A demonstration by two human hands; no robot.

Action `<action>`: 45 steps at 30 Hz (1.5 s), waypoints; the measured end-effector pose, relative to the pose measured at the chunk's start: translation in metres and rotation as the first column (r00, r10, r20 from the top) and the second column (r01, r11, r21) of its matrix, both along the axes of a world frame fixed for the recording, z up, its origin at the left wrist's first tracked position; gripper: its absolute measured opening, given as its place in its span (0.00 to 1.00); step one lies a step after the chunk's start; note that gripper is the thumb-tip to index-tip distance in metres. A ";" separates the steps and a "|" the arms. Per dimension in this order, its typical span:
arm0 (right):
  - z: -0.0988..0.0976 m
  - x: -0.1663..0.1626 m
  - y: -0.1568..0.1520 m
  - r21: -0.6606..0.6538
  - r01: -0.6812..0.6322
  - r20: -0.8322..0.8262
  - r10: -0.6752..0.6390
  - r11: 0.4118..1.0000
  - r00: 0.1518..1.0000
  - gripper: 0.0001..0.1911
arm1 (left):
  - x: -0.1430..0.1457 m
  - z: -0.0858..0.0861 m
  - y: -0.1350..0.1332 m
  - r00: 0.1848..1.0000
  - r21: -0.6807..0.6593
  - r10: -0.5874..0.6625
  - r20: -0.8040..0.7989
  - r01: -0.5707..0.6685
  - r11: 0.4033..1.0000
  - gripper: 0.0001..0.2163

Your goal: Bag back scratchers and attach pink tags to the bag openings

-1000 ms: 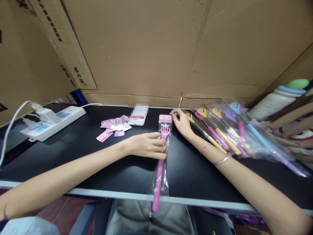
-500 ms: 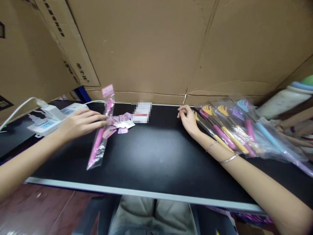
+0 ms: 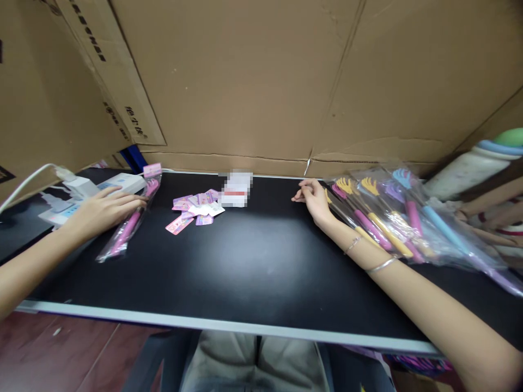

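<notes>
Lighting is even and moderately bright from overhead, with a soft sheen on the black surface (image 3: 253, 272), slight overall softness, and wide-angle stretching with blur toward the edges.

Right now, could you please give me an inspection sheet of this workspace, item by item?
Surface: black tabletop with a pale front edge, bare in the middle.
Job's things: bagged pink back scratcher lying at the left; pile of bagged back scratchers in mixed colours at the right.
Clutter: small pink header cards scattered at the back; a blurred white item beside them.
Hands: left hand rests on the bagged pink back scratcher; right hand lies loosely curled at the edge of the pile, grip unclear.
Cables: white power strip with a plug and white cable at far left.
Surroundings: cardboard sheets form the back wall; a bottle lies at far right.
</notes>
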State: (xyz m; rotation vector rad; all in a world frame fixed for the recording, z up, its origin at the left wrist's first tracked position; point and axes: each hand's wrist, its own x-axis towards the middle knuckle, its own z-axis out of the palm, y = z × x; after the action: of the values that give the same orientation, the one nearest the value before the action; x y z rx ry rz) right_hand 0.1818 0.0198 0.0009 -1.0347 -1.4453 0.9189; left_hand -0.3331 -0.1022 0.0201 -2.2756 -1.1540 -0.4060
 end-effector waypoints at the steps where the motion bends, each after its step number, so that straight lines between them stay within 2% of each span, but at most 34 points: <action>1: 0.000 0.000 0.000 0.001 0.000 0.001 0.000 1.000 1.000 0.07 | -0.003 -0.001 0.001 1.000 0.002 0.003 -0.020 -0.003 1.000 0.11; 7: 0.001 -0.004 -0.004 0.042 -0.032 0.021 0.031 0.999 0.999 0.06 | -0.026 -0.003 0.006 0.992 0.005 0.003 -0.127 -0.002 1.000 0.15; 10: 0.001 -0.005 -0.004 0.070 -0.046 0.048 0.043 0.996 0.998 0.05 | -0.031 0.004 0.006 0.989 -0.001 -0.001 -0.146 0.000 1.000 0.16; 13: 0.001 -0.005 -0.005 0.089 -0.067 0.098 0.058 0.994 0.994 0.04 | -0.022 0.015 0.008 0.991 0.017 0.019 -0.132 -0.017 1.000 0.14; 16: 0.004 -0.006 -0.009 0.141 -0.081 0.191 0.053 0.987 0.980 0.03 | 0.008 0.029 0.010 0.994 0.047 0.051 -0.094 -0.047 0.998 0.13; 18: 0.006 -0.006 -0.013 0.178 -0.090 0.290 0.035 0.980 0.956 0.04 | 0.040 0.038 0.011 0.996 0.079 0.086 -0.031 -0.084 0.993 0.13; 20: 0.010 -0.007 -0.017 0.199 -0.105 0.416 0.013 0.974 0.909 0.07 | 0.080 0.045 0.010 0.999 0.079 0.042 -0.013 -0.041 0.996 0.15; 22: 0.013 -0.008 -0.022 0.216 -0.117 0.548 -0.022 0.969 0.836 0.08 | 0.125 0.049 0.009 0.993 -0.042 -0.013 -0.118 0.008 0.999 0.16; 25: 0.017 -0.011 -0.030 0.275 -0.150 0.726 -0.103 0.950 0.679 0.09 | 0.191 0.050 0.012 0.974 -0.055 -0.155 -0.167 0.148 0.988 0.13; 27: 0.020 -0.013 -0.034 0.325 -0.223 0.812 -0.150 0.919 0.564 0.10 | 0.231 0.046 0.018 0.957 -0.053 -0.235 -0.168 0.230 0.972 0.12; 29: 0.022 -0.015 -0.037 0.351 -0.302 0.863 -0.181 0.887 0.472 0.10 | 0.265 0.040 0.026 0.954 -0.057 -0.260 -0.148 0.254 0.965 0.11; 31: 0.024 -0.016 -0.040 0.358 -0.340 0.885 -0.201 0.870 0.419 0.10 | 0.291 0.032 0.034 0.965 -0.062 -0.243 -0.100 0.237 0.969 0.11; 35: 0.025 -0.017 -0.041 0.353 -0.339 0.899 -0.217 0.872 0.380 0.09 | 0.317 0.013 0.046 0.971 -0.109 -0.224 -0.080 0.215 0.971 0.10; 39: 0.025 -0.017 -0.042 0.343 -0.354 0.906 -0.207 0.870 0.370 0.10 | 0.316 -0.002 0.050 0.979 -0.178 -0.198 0.042 0.202 0.963 0.11; 42: 0.025 -0.018 -0.042 0.334 -0.368 0.911 -0.198 0.868 0.361 0.11 | 0.312 -0.006 0.050 0.973 -0.221 -0.177 0.148 0.207 0.953 0.11; 45: 0.025 -0.018 -0.041 0.338 -0.377 0.915 -0.208 0.862 0.345 0.10 | 0.311 -0.006 0.050 0.968 -0.245 -0.170 0.187 0.214 0.946 0.11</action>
State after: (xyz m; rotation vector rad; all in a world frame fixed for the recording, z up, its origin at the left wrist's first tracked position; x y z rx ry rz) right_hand 0.1637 -0.0216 0.0261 -1.1037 -2.5754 -0.2101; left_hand -0.0219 -0.0522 0.0137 -2.6424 -1.1235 -0.5524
